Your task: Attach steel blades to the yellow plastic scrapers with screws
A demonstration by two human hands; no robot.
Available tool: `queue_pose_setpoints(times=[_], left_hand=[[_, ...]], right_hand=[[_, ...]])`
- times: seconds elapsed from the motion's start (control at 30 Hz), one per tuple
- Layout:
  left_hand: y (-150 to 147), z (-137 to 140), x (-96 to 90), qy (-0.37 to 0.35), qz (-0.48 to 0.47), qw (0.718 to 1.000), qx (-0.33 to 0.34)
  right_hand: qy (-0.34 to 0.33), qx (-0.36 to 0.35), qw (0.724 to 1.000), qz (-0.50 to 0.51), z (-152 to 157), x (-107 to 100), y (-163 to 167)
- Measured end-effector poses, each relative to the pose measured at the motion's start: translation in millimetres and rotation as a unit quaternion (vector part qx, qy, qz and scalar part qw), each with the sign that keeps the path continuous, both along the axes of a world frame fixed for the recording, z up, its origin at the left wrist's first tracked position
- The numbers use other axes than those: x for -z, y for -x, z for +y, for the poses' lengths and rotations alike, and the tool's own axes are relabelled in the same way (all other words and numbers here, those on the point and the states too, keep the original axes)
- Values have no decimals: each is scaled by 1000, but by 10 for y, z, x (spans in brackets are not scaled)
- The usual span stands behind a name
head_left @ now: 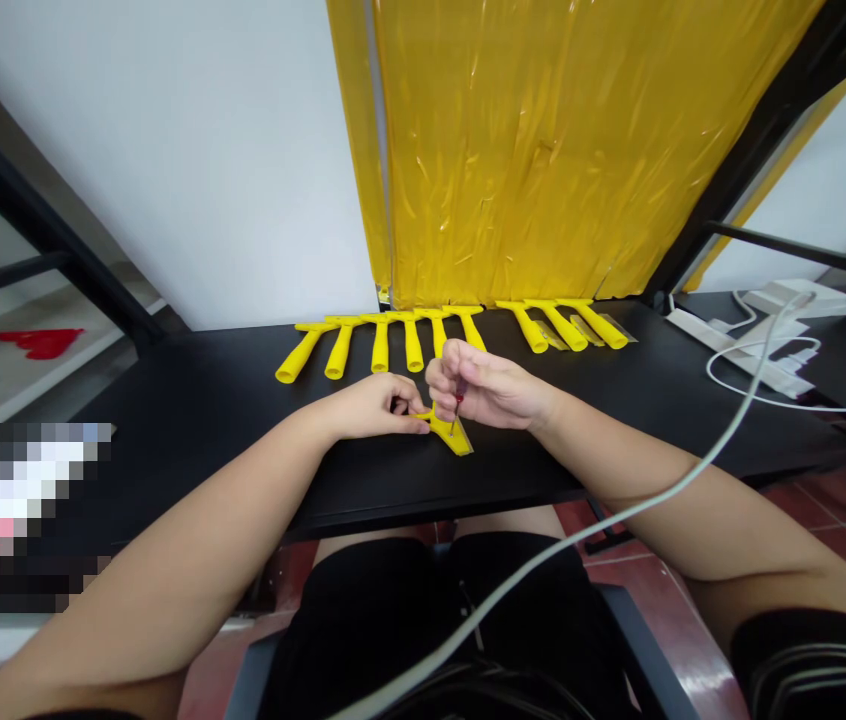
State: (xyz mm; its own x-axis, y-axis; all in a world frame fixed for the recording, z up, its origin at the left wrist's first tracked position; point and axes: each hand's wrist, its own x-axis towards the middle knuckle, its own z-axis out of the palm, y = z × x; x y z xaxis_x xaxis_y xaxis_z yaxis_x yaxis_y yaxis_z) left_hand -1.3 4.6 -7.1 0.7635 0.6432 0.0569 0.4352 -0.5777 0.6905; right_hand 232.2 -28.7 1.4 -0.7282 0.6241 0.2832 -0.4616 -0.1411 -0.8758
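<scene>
Work in hand looks abt midway, by my guess. Yellow tool point(450, 432) lies on near part of black desk point(205, 400), btwn both hands, head toward the person; rest mostly hidden by L hand. L hand point(376, 405): fingers pinching the tool near its neck, steadying it I think. R hand point(494, 388): fingers curled round a small red-handled driver point(460, 400), prob a screwdriver, tip down at the tool's head; can't tell if a screw's there. Clear strip shows along one edge of that head.

Progress, as far as I can judge: 3 pcs in R group point(567, 328) have clear strips showing beside them, so prob done, tho can't confirm they're fixed on. 6 pcs in L row point(379, 348) show no strip from this angle, so prob left to do; one's partly behind R hand. The one in hand makes 10 total.

Labels/brands: none legible. No writing seen on tools or yellow wrap point(543, 150) behind. Pixelated patch point(18, 510) far L, unreadable.
</scene>
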Motion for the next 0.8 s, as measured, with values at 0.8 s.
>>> queue_pose_setpoints(times=[0.8], left_hand=[[-19, 13, -8, 6, 34, 999, 5]], right_hand=[[75, 158, 982, 71, 200, 24, 132]])
